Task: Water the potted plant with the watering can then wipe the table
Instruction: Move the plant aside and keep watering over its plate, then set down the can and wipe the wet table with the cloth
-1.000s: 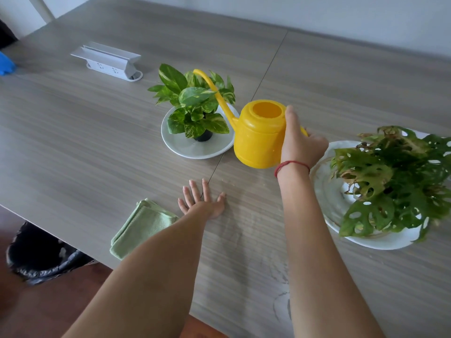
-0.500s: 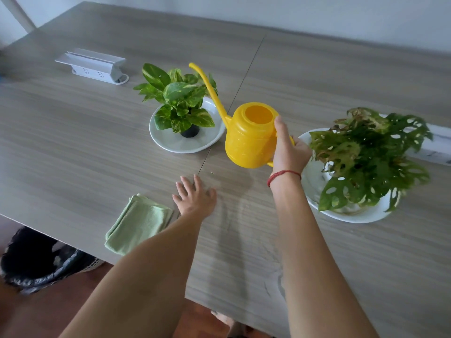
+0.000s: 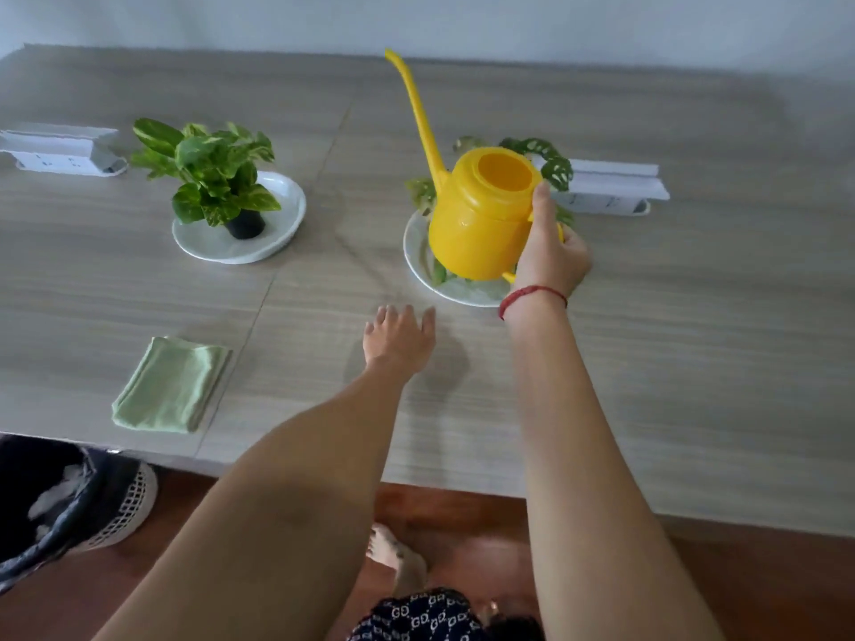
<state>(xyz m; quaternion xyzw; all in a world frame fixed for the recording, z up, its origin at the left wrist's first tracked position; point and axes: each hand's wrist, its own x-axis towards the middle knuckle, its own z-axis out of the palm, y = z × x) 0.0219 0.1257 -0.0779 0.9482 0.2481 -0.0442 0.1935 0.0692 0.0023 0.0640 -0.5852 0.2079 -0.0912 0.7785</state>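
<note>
My right hand (image 3: 550, 252) grips the handle of the yellow watering can (image 3: 476, 219) and holds it in the air, upright, with its long spout pointing up and away. The can hangs in front of a holey-leaved plant (image 3: 553, 166) on a white plate (image 3: 416, 252), hiding most of it. A second potted plant (image 3: 213, 173) with green-and-cream leaves stands in a black pot on a white plate (image 3: 282, 196) to the left. My left hand (image 3: 398, 340) rests flat on the wooden table (image 3: 694, 340), fingers spread. A folded green cloth (image 3: 171, 386) lies near the front edge.
Two white power strips lie on the table, one at the far left (image 3: 60, 150) and one behind the can at the right (image 3: 610, 187). A bin with a dark liner (image 3: 60, 501) stands on the floor below the table's left front edge.
The watering can has been lifted and carried right, from beside the left plant to in front of the holey-leaved plant. My view has swung right too. My left hand stays on the table.
</note>
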